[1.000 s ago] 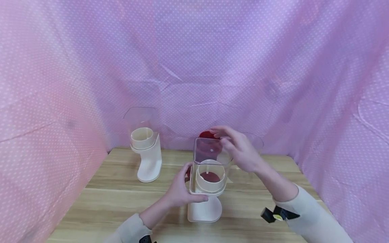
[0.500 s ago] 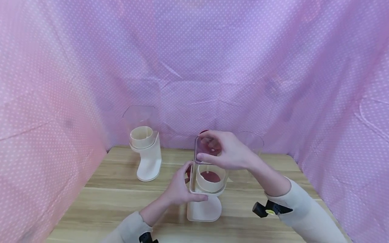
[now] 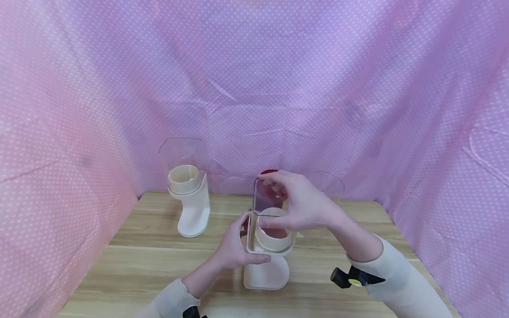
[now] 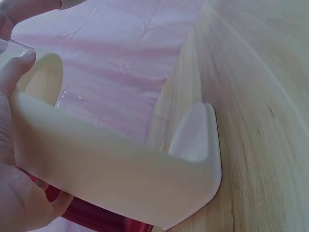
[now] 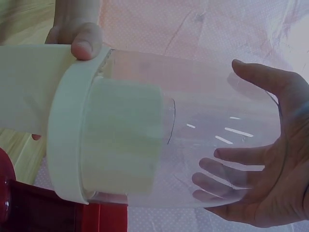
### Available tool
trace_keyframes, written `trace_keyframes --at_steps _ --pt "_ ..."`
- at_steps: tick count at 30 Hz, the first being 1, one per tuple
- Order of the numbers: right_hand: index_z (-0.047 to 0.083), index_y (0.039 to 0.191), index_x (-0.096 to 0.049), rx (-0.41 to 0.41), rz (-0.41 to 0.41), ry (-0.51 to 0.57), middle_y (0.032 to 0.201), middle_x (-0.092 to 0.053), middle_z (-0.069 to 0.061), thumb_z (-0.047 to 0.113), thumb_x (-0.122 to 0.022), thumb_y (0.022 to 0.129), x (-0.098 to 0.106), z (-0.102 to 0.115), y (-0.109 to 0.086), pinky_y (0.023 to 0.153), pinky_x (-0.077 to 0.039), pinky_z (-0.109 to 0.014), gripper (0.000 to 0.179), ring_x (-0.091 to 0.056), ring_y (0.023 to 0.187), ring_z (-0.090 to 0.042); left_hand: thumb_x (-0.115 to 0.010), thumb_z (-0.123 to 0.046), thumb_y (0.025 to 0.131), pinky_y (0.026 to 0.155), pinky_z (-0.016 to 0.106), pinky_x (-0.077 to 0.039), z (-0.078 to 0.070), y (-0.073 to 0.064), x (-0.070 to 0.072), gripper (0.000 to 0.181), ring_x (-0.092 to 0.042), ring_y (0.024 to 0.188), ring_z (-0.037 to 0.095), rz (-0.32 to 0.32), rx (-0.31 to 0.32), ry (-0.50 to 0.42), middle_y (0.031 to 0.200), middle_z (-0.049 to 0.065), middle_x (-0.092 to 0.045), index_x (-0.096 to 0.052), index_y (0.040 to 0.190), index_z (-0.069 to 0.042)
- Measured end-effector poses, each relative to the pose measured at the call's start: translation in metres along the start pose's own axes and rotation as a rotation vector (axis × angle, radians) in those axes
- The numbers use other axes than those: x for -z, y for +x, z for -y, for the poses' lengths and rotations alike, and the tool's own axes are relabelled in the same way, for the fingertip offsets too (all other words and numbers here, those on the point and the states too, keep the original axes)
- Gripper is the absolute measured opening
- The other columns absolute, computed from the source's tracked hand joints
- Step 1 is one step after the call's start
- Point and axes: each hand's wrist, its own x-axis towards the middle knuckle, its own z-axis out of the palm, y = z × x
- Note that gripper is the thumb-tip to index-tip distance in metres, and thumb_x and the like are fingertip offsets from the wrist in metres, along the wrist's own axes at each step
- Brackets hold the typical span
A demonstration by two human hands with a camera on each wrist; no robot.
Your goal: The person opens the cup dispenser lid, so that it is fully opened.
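Note:
In the middle of the table stands a white stand (image 3: 266, 274) with a tall clear container (image 5: 203, 125) on its top collar, around a cream ring (image 5: 123, 137). My left hand (image 3: 234, 247) grips the stand just below that collar, thumb across the front. My right hand (image 3: 304, 201) holds the upper part of the clear container, with the thumb on one side and the fingers curved round the other. Some of those fingers show through the clear wall in the right wrist view. A red part (image 4: 96, 215) stands close behind the stand, partly hidden.
A second white stand (image 3: 195, 216) with a cream ring (image 3: 184, 179) and clear container (image 3: 180, 150) stands at the back left. Another clear container (image 3: 328, 183) shows behind my right hand. Pink dotted cloth (image 3: 254, 88) hangs around the wooden table (image 3: 159, 265).
My right hand has come from the container's right side to close round its upper part, the thumb now a little lower. The left hand keeps its grip on the stand.

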Motion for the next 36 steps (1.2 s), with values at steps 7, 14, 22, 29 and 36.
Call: trace_keyframes --at_steps 7,14,22,29,36 --pt "0.005 0.146 -0.062 0.036 0.014 0.038 0.115 -0.074 0.001 0.039 -0.096 0.074 0.004 -0.005 0.007 0.082 -0.063 -0.026 0.086 -0.072 0.094 -0.011 -0.102 -0.026 0.063 0.104 0.035 -0.055 0.001 0.000 0.000 0.101 -0.065 0.116 0.017 0.016 -0.004 -0.040 0.127 0.008 -0.070 -0.051 0.150 -0.026" --pt "0.007 0.145 -0.064 0.013 0.040 0.036 0.116 -0.077 0.000 0.044 -0.097 0.072 0.008 -0.005 0.013 0.086 -0.063 -0.028 0.088 -0.073 0.100 -0.011 -0.103 -0.029 0.062 0.104 0.036 -0.056 -0.003 0.000 0.002 0.102 -0.063 0.114 0.013 0.003 0.031 -0.014 0.125 0.003 -0.070 -0.052 0.149 -0.026" --pt "0.010 0.149 -0.058 -0.049 0.088 0.036 0.123 -0.074 0.000 0.044 -0.096 0.074 0.007 -0.007 0.011 0.088 -0.062 -0.028 0.091 -0.073 0.101 -0.013 -0.103 -0.028 0.060 0.097 0.034 -0.057 -0.001 0.001 0.000 0.101 -0.063 0.109 0.011 0.005 -0.002 0.005 0.119 0.003 -0.070 -0.052 0.148 -0.025" --pt "0.009 0.146 -0.060 -0.078 0.040 0.004 0.119 -0.074 0.001 0.043 -0.097 0.072 0.007 -0.001 0.006 0.092 -0.061 -0.030 0.089 -0.071 0.102 -0.012 -0.104 -0.027 0.059 0.098 0.035 -0.057 -0.001 0.004 0.001 0.100 -0.059 0.110 0.012 0.025 0.013 -0.024 0.117 0.001 -0.065 -0.053 0.145 -0.025" --pt "0.011 0.150 -0.056 -0.063 0.028 -0.027 0.124 -0.072 0.001 0.040 -0.097 0.072 0.007 0.005 -0.001 0.098 -0.060 -0.035 0.093 -0.070 0.109 -0.013 -0.104 -0.028 0.060 0.105 0.044 -0.055 -0.001 0.006 0.003 0.101 -0.060 0.123 0.015 0.045 0.022 -0.028 0.132 -0.003 -0.065 -0.051 0.146 -0.025"
